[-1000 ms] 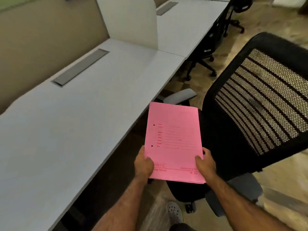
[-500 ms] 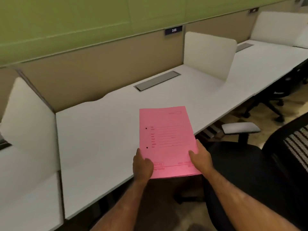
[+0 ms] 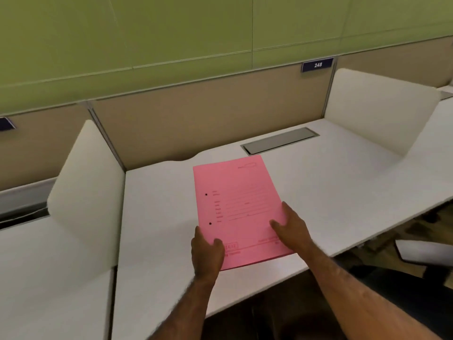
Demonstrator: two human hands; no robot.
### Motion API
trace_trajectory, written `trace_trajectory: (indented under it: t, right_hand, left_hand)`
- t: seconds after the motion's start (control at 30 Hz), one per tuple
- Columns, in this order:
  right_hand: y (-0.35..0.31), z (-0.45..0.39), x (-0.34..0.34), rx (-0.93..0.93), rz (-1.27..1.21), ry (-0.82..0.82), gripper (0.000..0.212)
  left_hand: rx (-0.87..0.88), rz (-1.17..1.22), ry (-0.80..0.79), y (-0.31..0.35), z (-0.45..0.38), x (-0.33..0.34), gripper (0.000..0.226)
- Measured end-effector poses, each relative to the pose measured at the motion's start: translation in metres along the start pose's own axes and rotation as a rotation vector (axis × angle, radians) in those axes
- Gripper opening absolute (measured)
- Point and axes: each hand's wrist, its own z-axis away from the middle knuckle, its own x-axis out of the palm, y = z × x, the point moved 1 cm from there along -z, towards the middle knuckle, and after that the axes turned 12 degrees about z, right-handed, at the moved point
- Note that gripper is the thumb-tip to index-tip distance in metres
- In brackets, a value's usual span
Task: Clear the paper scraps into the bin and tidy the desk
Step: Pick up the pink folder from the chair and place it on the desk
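White side divider [image 3: 85, 190] standing at the tabletop's left edge; a matching white divider [image 3: 377, 111] standing at its right edge. Grey cable hatch [image 3: 279, 141] lying flush near the back edge. Blue number plate [image 3: 317, 64] reading 248, hanging on the beige partition [image 3: 208, 119] under a green wall [image 3: 171, 33].

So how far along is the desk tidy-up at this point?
Done, it seems: no paper scraps show on the white desk. In hand: the pink folder, over the desktop, with the left hand at its near left corner and the right hand on its right edge. Left: release it. No bin is in view.
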Motion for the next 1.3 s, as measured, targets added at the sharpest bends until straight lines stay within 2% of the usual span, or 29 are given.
trace_trajectory:
  t: [0.17, 0.53, 0.83, 0.97, 1.07, 1.17, 1.3]
  right_hand:
    - [-0.008, -0.089, 0.009, -0.009, -0.007, -0.019, 0.069]
    - [-0.023, -0.29, 0.025, -0.022, 0.032, -0.246, 0.081]
    - [-0.015, -0.411, 0.082, 0.043, 0.04, -0.344, 0.08]
    - [0.0, -0.446, 0.106, 0.071, 0.052, -0.33, 0.074]
    - [0.01, -0.462, 0.123, 0.041, 0.116, -0.246, 0.07]
    - [0.016, -0.467, 0.139, -0.073, 0.362, -0.124, 0.072]
    - [0.03, -0.459, 0.161, -0.182, 0.601, -0.177, 0.087]
  left_hand:
    - [-0.003, -0.024, 0.042, 0.009, -0.075, 0.037, 0.045]
    - [-0.175, -0.073, 0.109, 0.025, -0.227, 0.119, 0.054]
    - [-0.304, -0.169, 0.101, -0.003, -0.338, 0.166, 0.067]
    - [-0.319, -0.237, 0.071, -0.022, -0.372, 0.185, 0.075]
    - [-0.248, -0.355, 0.049, -0.038, -0.385, 0.195, 0.073]
    - [-0.079, -0.662, -0.001, -0.055, -0.39, 0.202, 0.072]
    - [0.06, -0.784, -0.045, -0.077, -0.392, 0.21, 0.073]
